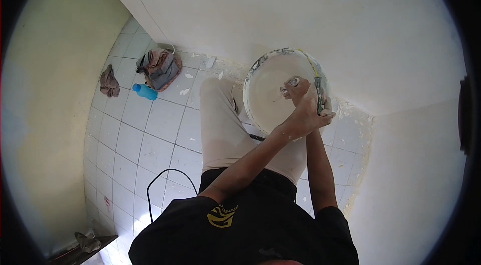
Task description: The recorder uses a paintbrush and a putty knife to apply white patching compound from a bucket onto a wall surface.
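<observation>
A round white bucket (266, 95) with a pale mixture inside and a stained rim stands against the wall, between or beside my knees. My left hand (306, 114) is at its right side, thumb out, fingers bent beside a green-handled tool (318, 94) along the rim; what they grip is partly hidden. My right hand (298, 90), mostly behind the left, has its fingers curled on a small metallic piece (294, 81) over the mixture.
A crumpled bag (160, 69), a blue bottle (144, 91) and a brown rag (109, 80) lie on the tiled floor at left. A black cable (170, 169) loops beside me. Walls close in ahead and both sides; a dark ledge (65, 253) is at lower left.
</observation>
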The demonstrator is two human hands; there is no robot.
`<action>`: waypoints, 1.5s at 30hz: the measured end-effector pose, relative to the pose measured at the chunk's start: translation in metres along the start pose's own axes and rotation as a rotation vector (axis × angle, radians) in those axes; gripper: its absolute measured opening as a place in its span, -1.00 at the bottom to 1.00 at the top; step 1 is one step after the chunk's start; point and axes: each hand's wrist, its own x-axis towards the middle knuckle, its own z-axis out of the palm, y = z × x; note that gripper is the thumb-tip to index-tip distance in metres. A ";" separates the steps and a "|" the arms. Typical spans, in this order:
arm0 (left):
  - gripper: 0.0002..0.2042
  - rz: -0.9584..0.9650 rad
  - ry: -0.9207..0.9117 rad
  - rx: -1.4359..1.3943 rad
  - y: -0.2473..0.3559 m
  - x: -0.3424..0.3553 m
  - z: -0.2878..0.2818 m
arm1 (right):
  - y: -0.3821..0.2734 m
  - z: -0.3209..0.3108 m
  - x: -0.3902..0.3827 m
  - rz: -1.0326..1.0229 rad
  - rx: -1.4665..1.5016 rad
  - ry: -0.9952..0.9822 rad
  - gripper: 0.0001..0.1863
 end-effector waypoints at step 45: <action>-0.36 0.044 -0.016 0.177 -0.014 -0.016 -0.038 | 0.010 0.024 -0.017 -0.017 0.226 -0.162 -0.86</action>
